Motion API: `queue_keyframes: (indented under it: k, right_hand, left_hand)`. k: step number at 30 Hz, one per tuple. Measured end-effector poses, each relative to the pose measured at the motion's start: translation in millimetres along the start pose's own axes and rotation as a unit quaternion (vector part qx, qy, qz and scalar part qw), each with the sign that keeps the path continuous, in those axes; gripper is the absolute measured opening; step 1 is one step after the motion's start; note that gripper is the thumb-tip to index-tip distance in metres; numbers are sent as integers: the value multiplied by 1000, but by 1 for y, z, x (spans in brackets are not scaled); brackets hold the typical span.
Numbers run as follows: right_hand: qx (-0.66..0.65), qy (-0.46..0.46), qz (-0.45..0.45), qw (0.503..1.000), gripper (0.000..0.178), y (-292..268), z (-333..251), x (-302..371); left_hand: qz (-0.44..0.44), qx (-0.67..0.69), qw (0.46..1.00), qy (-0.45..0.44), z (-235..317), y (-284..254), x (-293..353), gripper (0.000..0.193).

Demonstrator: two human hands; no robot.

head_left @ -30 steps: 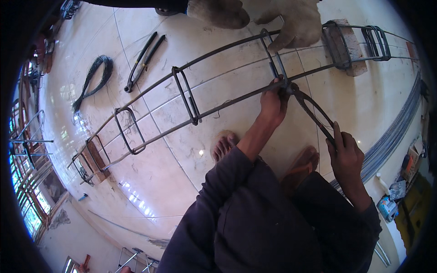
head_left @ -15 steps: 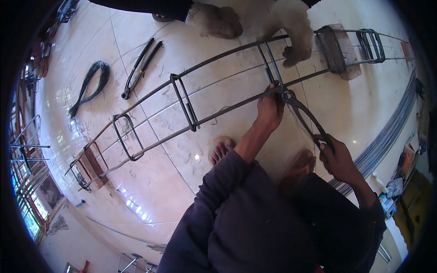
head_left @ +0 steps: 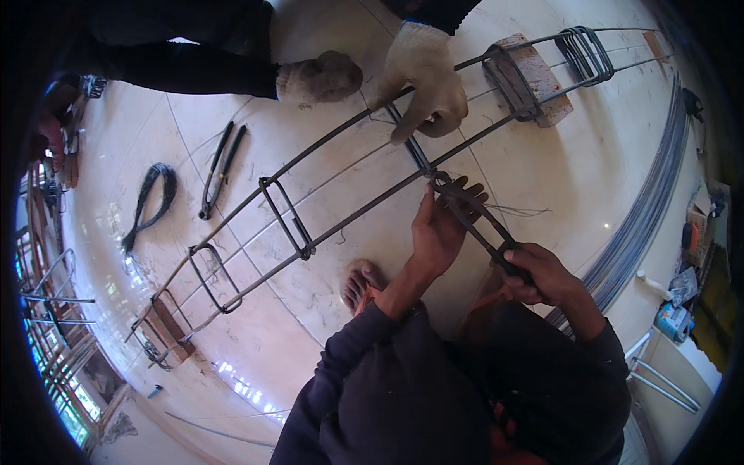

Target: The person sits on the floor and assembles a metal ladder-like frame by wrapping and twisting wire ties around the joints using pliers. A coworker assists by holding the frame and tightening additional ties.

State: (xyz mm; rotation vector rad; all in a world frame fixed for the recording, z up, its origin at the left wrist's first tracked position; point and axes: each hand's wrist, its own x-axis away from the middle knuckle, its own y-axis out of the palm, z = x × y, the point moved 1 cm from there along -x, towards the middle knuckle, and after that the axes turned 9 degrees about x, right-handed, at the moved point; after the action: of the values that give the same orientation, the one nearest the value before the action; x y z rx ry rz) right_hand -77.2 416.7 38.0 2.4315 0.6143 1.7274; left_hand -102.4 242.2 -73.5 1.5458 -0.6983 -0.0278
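My right hand (head_left: 539, 273) is wrapped around the handles of a pair of pincers (head_left: 443, 183). The jaws sit at the joint where a rectangular stirrup (head_left: 417, 147) meets the near bar of a long steel rebar frame (head_left: 364, 212). Just below that joint, my left hand (head_left: 440, 236) is open, palm up, fingers spread beneath the pincers; its thumb is close to the bar. Thin wire ends (head_left: 521, 210) stick out beyond its fingers. Across the frame, a co-worker's gloved hand (head_left: 430, 89) reaches over the same stirrup, and their other gloved hand (head_left: 322, 77) is curled.
Bricks (head_left: 554, 89) prop the frame. Several loose stirrups (head_left: 585, 56) hang at its far right. Another long-handled pair of pincers (head_left: 222, 170) and a bundle of tie wire (head_left: 149, 203) lie on the tiles. A stack of long steel bars (head_left: 632, 213) lies at right.
My left hand has opened from its hold at the bar, fingers now spread. The right hand has drawn the pincers' handles to a new angle. The co-worker's glove has come over the stirrup.
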Motion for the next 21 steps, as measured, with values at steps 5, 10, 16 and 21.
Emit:
queue_keyframes:
  k: [5, 10, 16, 21]
  right_hand:
    - [-103, 10, -52, 993, 27, -4, 15, -6]
    - [-14, -11, 33, 999, 28, 3, 19, -7]
    - [550, -280, 315, 721, 43, 19, 22, 12]
    - [555, -270, 387, 685, 46, 14, 52, -9]
  left_hand:
    - [52, 43, 998, -8, -18, 24, -15, 28]
    - [123, 3, 992, -9, -19, 31, -22, 33]
    - [193, -14, 981, 29, -19, 37, -23, 35]
    - [254, -68, 962, 72, -25, 40, -29, 27]
